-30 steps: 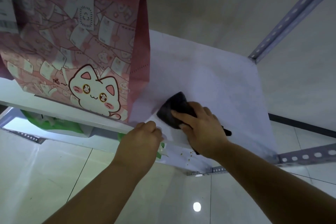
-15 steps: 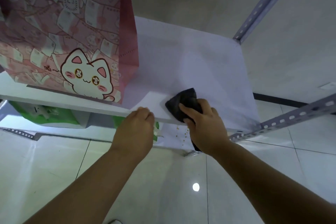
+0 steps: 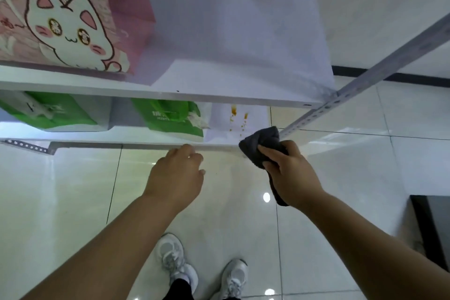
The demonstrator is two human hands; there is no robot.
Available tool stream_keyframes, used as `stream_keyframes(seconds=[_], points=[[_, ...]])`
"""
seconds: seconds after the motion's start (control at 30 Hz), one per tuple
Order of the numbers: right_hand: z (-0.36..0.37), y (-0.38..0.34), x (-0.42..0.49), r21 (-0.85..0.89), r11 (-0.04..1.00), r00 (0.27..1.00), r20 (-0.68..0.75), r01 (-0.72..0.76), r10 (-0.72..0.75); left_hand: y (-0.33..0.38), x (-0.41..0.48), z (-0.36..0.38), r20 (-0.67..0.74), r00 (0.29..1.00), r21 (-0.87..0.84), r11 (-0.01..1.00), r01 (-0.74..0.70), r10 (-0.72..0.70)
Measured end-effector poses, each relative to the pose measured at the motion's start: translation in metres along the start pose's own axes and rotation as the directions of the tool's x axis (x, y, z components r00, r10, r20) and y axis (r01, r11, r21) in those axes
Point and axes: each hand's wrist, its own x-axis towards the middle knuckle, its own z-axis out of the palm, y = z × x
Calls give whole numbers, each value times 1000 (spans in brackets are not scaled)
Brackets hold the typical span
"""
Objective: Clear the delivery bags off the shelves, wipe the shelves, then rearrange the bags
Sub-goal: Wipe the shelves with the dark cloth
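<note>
A: From the head view, how is the cloth lying?

B: The dark grey cloth (image 3: 261, 143) is seen bunched at the right front corner of the lower shelf (image 3: 151, 146). Its long axis runs from that bunched end, which is pointed up and left at the shelf, down and right under the palm, where a tail is left hanging.

A: What is held on the shelves?

B: On the upper shelf (image 3: 231, 31) a pink cat bag (image 3: 73, 19) is stood upright at the left. On the lower shelf a left green bag (image 3: 48, 114) and a right green bag (image 3: 168, 117) are set side by side. What is inside any of them cannot be told. Orange crumbs (image 3: 237, 118) are scattered just right of the right green bag, near the cloth. A slotted metal upright (image 3: 365, 73) is seen just beside the cloth, on its right.

A: And the fingers?

B: The cloth is gripped by the right hand (image 3: 289, 173), whose fingers (image 3: 270, 153) are curled round it, one laid across its top. The left hand (image 3: 177, 178) is held at the lower shelf's front edge with its fingers loosely curled and nothing held. Whether the edge is touched cannot be told.
</note>
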Motion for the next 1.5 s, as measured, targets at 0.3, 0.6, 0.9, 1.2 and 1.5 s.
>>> stream_keyframes(seconds=[0.3,0.6,0.9,1.2,1.5], points=[[77,56,18,34,992,985,124,-125,120,-1,-1,84,83,995,-26,998,63,-60],[154,85,76,74,983,985,59,-168,164,-29,51,168,41,999,-71,997,18,-15],[210,101,148,89,991,976,-186,-99,114,-36,140,237,-134,984,-108,986,-131,116],[260,112,209,-141,937,928,-249,-319,278,-50,197,286,-220,943,49,968,-247,252],[266,105,204,-190,971,972,-158,144,-175,-49,195,283,-237,946,93,975,-203,220]])
